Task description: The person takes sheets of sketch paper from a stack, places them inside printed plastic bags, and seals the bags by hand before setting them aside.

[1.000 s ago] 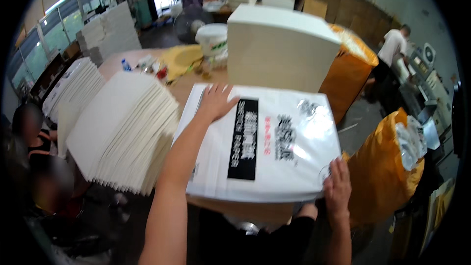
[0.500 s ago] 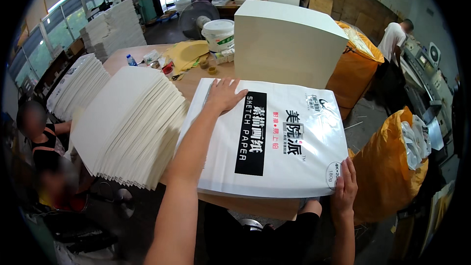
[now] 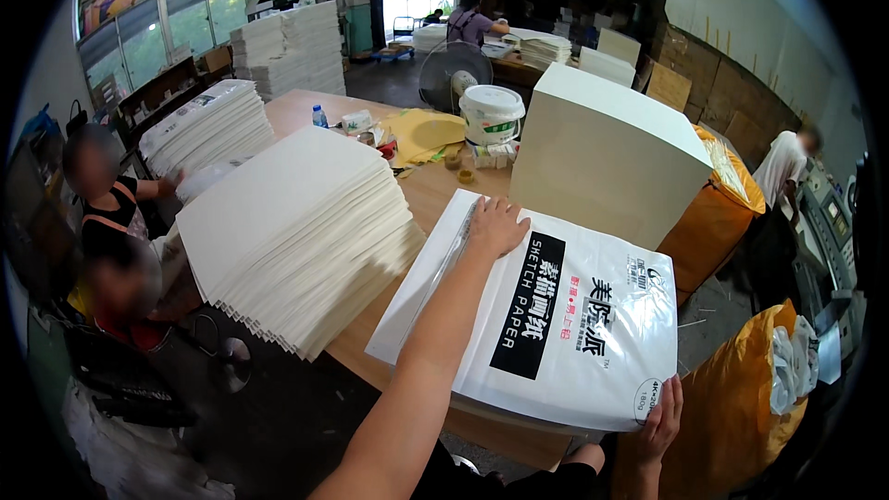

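Note:
A pack of large paper in a shiny white plastic wrapper [image 3: 593, 250] lies on the near end of the table, with a black panel and dark and red print on it. My left hand [image 3: 500, 225] presses flat on its top near the far left, fingers spread a little. Beside that hand the wrapper is creased, and a plain white strip runs along the pack's left side. My right hand [image 3: 662, 421] rests against the near right corner, its fingers stretched along the edge and its thumb mostly hidden. Neither hand is closed round anything.
Left of the pack stands a fanned stack of white paper [image 3: 296, 213]. A tall white paper block [image 3: 602, 157] stands behind it, near a white bucket [image 3: 491, 114]. Orange sacks [image 3: 732, 407] stand at the right. One person [image 3: 116, 190] sits at the left; others work farther back.
My view has swung left and up, so the scene sits farther right and lower. Both hands stay on the pack, which appears slightly turned. The seated person's hand has come forward.

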A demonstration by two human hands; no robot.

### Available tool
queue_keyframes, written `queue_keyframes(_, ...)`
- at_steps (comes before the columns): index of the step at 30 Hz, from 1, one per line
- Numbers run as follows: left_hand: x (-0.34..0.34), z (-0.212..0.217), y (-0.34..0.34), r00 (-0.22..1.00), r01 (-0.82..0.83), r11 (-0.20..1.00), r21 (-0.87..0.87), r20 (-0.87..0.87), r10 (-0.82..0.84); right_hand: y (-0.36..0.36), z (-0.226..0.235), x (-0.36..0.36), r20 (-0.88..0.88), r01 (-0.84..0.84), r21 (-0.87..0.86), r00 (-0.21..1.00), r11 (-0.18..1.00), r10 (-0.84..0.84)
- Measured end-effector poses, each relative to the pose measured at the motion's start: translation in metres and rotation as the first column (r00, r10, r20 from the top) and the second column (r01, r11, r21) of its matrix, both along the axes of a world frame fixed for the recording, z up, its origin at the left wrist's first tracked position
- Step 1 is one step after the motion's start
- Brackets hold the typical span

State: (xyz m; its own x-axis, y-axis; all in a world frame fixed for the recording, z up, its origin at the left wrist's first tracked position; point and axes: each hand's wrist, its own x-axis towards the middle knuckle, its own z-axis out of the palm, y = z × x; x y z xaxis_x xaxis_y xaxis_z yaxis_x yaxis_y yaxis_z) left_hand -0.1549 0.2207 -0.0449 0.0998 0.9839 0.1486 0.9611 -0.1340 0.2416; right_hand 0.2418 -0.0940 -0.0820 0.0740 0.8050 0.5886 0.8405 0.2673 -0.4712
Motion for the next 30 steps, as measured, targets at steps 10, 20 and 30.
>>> queue_keyframes(10, -0.001, -0.001, 0.001, 1.0, 0.015, 0.999, -0.031, 0.0, -0.015, -0.002, 0.003, 0.003, 0.076, 0.031, 0.004, 0.997, 1.0, -0.032)
queue_keyframes(20, -0.001, -0.003, 0.003, 1.0, 0.005, 1.0, -0.022, -0.016, -0.005, -0.003, 0.004, 0.002, 0.115, 0.051, -0.021, 0.992, 0.998, -0.048)
queue_keyframes(30, -0.008, -0.014, 0.011, 0.997, 0.046, 0.998, 0.036, -0.066, -0.043, -0.003, -0.007, 0.024, -0.438, -0.158, -0.107, 0.894, 0.982, 0.096)
